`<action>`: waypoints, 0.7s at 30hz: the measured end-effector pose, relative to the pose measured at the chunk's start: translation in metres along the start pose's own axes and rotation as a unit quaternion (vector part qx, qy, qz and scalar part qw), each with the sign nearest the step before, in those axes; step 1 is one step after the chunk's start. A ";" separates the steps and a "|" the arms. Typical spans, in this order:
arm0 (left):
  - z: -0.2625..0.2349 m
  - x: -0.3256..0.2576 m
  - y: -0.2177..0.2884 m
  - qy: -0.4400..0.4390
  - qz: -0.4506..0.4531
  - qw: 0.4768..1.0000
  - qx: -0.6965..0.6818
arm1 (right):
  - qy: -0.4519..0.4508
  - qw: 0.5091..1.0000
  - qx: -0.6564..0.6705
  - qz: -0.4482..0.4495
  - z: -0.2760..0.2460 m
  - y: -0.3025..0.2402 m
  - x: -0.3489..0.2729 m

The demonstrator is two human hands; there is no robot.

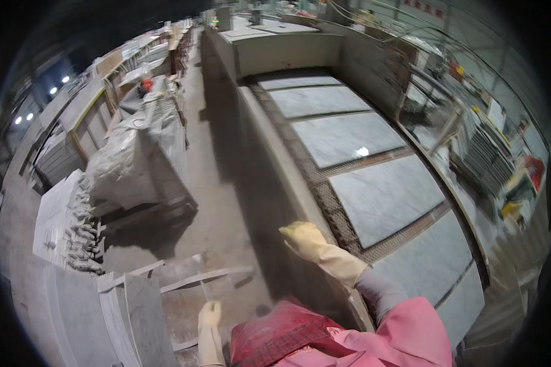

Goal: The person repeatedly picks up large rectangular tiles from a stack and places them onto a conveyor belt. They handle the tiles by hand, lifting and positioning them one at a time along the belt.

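Observation:
Both my hands wear cream rubber gloves. My right hand [304, 238] reaches out over the low side wall [278, 159] of a conveyor, its thumb a little apart from the fingers and nothing in it. Close by on the mesh conveyor bed lie white-grey marble slabs [386, 196], spaced in a row; the right hand touches none of them. Lower down, my left hand [210, 314] hangs beside the red apron [288, 330], its fingers curled in and no object visible in them. Nearest to it are pale strips [208, 276] and upright slabs [147, 315].
A concrete aisle [217, 147] runs along the conveyor's left side. Left of it stand a plastic-wrapped stack [128, 159] and a pile of pale slabs [58, 220]. Past the conveyor's right rail are more stacked slabs [487, 150]. A raised cross panel [288, 54] spans the far end.

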State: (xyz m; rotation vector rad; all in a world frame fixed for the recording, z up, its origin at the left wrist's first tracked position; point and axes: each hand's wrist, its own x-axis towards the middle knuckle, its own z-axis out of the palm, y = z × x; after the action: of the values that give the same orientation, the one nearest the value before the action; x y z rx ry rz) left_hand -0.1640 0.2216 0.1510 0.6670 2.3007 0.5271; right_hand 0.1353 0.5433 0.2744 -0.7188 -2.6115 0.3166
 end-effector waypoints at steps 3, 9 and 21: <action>0.023 0.001 -0.122 0.006 -0.200 0.910 -0.364 | -0.319 0.929 -0.181 -0.043 0.029 0.034 0.040; 0.079 -0.046 -0.262 0.105 -0.308 0.837 -0.440 | -0.356 0.883 -0.262 -0.154 0.043 0.076 0.016; 0.137 -0.080 -0.301 0.160 -0.317 0.767 -0.535 | -0.371 0.879 -0.278 -0.109 0.058 0.084 0.014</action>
State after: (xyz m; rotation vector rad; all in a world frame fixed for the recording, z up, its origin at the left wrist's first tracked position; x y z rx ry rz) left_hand -0.1118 -0.0375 -0.0637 -0.7791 1.8518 1.4758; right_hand 0.1353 0.6157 0.2010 -0.5147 -3.5456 -0.3241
